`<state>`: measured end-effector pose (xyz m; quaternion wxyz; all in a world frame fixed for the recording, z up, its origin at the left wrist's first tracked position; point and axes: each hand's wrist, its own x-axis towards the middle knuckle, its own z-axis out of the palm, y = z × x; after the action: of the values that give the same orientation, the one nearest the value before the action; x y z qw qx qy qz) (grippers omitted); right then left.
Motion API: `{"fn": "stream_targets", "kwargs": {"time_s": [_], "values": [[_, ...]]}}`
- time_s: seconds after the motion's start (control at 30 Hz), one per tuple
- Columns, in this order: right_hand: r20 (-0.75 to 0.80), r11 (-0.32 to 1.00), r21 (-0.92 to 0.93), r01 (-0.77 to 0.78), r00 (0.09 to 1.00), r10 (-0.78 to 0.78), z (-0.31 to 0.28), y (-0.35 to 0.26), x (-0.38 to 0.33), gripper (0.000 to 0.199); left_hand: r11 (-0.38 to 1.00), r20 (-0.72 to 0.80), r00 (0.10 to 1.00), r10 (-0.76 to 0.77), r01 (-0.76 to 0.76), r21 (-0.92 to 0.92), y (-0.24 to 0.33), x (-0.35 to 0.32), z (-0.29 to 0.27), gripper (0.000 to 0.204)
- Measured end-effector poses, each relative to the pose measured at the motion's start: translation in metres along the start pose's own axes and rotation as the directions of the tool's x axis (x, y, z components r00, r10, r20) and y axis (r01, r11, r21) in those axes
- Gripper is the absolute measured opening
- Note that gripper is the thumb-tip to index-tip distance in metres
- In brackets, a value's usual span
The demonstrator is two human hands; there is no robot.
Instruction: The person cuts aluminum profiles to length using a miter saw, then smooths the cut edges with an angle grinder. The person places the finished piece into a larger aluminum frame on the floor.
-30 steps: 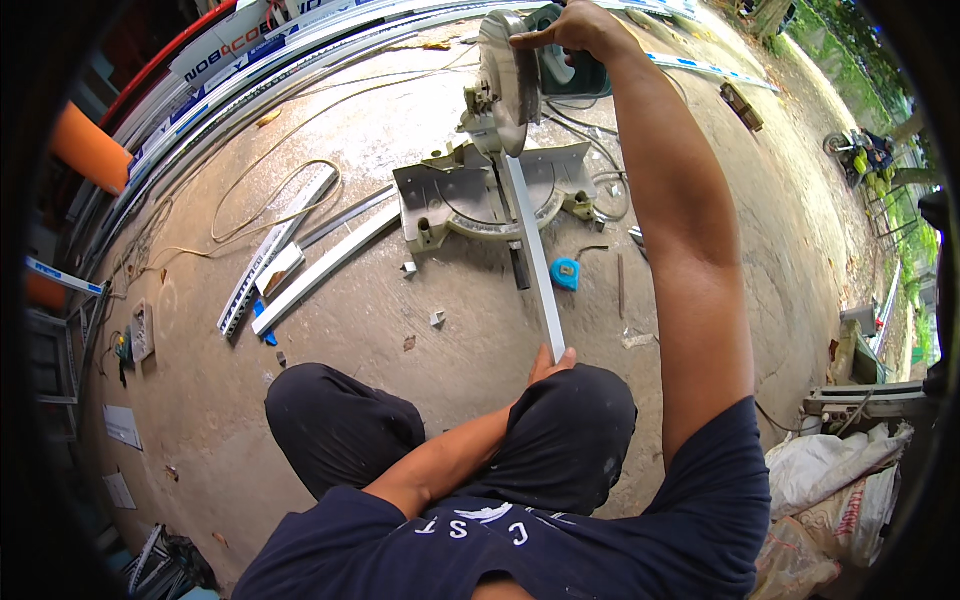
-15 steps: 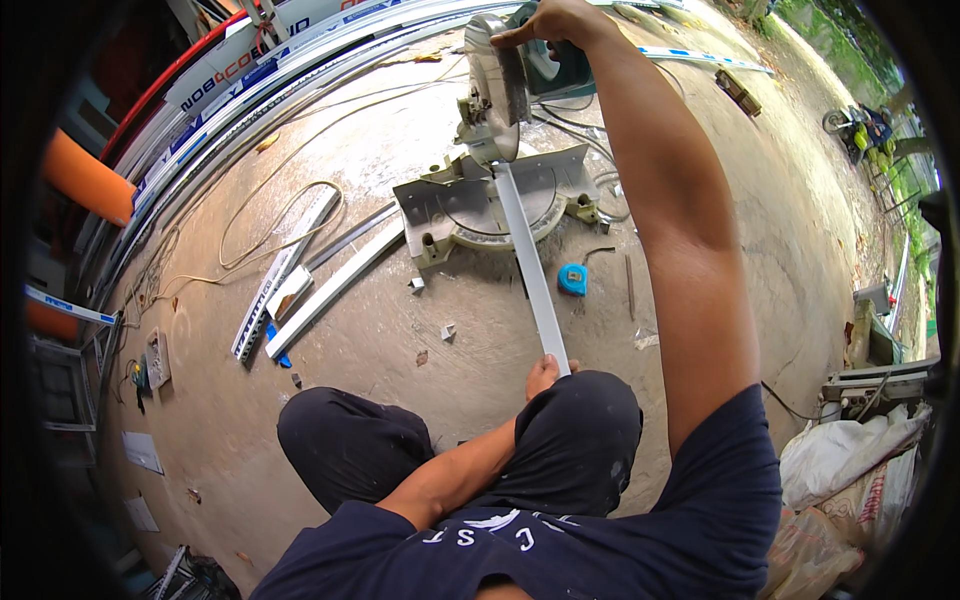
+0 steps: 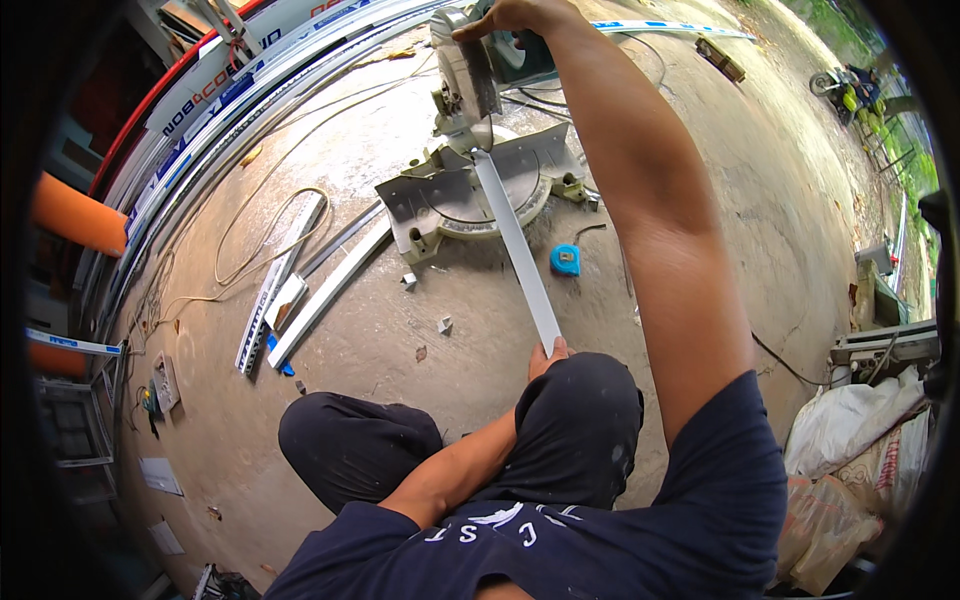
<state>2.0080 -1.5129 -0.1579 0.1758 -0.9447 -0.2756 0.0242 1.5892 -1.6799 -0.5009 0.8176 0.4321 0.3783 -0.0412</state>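
Both hands are busy here. The left hand is closed around the near end of a long metal bar, right beside the right knee. Part of that grip is tucked behind the knee, so no telling how tight it is. The right hand is way out at the far end of a stretched arm, fingers curled over the handle of a saw, though the top of the view clips it a bit.

The bar is the thing to look at. It runs away from the person, leaning slightly left, with its far end on the saw's bed at the foot of the raised head. So its long axis pretty much links the two hands, but only the left one touches it (and yes, that arm crosses over the body to get there).

It's all down on a bare, dusty floor. A blue tape measure sits just right of the bar, a small offcut lies to its left, and a white strip is farther over. Long lengths are stacked along the floor's far-left edge, sacks slump by the right edge, and a motorbike is parked off the far-right corner.
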Motion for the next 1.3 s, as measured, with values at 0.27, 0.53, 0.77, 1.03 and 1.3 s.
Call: {"fn": "stream_targets", "kwargs": {"time_s": [0.27, 0.53, 0.77, 1.03, 1.3], "values": [[-0.040, 0.999, 0.043, 0.001, 0.999, 0.001, -0.006, -0.002, -0.029, 0.112, 0.997, -0.009, 0.997, 0.072, -0.072, 0.030, 0.000, -0.006, -0.003, 0.042], [-0.134, 0.997, 0.081, 0.010, 0.991, 0.001, 0.006, 0.004, -0.040, 0.091, 0.996, 0.019, 0.997, 0.075, -0.076, 0.054, 0.002, -0.013, -0.005, 0.040], [-0.109, 0.992, 0.129, 0.003, 0.994, 0.011, 0.016, 0.010, -0.036, 0.057, 0.994, 0.022, 1.000, 0.019, -0.022, 0.111, 0.014, -0.024, -0.005, 0.044], [-0.139, 0.964, 0.267, -0.012, 0.989, 0.051, 0.019, 0.005, -0.052, 0.043, 0.991, 0.010, 0.999, 0.051, -0.052, 0.124, 0.003, -0.017, -0.008, 0.044], [-0.141, 0.937, 0.347, 0.026, 0.990, 0.025, 0.019, 0.013, -0.069, 0.040, 0.986, -0.007, 0.999, 0.048, -0.046, 0.157, -0.004, -0.017, -0.005, 0.043]]}}
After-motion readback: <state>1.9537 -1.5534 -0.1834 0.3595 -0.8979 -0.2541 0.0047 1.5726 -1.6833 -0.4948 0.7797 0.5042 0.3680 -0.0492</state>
